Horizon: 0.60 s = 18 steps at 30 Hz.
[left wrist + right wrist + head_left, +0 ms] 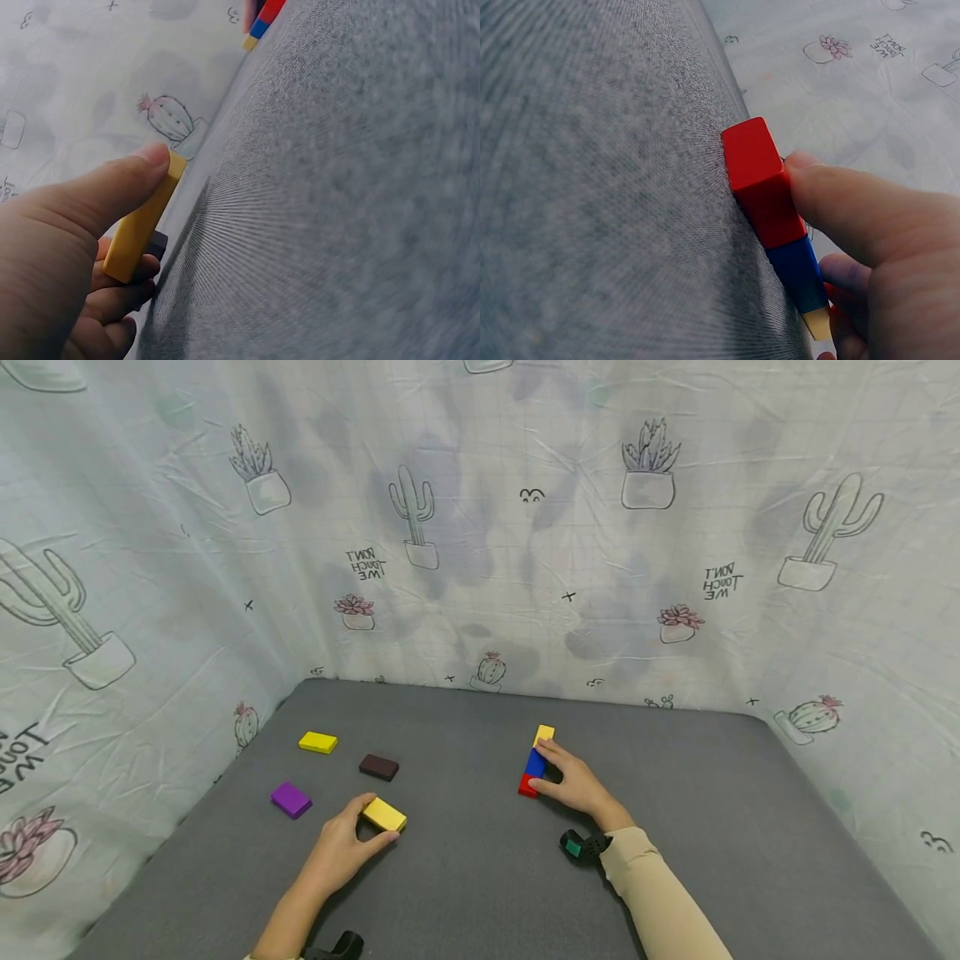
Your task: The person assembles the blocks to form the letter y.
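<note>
- Thumb and fingers of the left hand (343,853) pinch a golden block (385,815), I see, near the brown block (378,767).
- On my feed, the right hand (577,785) touches an end-to-end row: red block (527,787), blue block (535,764), pale yellow block (545,733); thumb and fingers spread apart.
- Purple block (291,800) and lemon block (318,742) lie toward the grey table's (465,868) left edge.

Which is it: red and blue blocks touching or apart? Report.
Touching: right wrist view shows the red block meeting the blue block end to end, no gap.
</note>
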Each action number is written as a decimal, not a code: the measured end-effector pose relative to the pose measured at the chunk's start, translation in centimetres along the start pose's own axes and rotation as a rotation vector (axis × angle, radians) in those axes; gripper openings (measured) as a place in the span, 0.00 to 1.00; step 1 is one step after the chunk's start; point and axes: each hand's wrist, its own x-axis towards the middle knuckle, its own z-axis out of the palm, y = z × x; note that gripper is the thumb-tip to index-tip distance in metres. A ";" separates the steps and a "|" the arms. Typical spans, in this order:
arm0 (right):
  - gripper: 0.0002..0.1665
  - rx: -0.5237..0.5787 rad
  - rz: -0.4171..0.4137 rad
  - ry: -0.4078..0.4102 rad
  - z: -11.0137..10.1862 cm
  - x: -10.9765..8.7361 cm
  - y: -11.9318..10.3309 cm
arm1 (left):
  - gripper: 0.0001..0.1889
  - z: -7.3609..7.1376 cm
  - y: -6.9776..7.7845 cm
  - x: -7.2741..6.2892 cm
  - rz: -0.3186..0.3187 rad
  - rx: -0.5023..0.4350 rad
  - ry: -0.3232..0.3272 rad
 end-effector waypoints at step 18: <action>0.44 0.001 0.007 0.006 0.1 -0.1 0.0 | 0.41 0.3 1.1 0.9 0.040 -0.042 0.034</action>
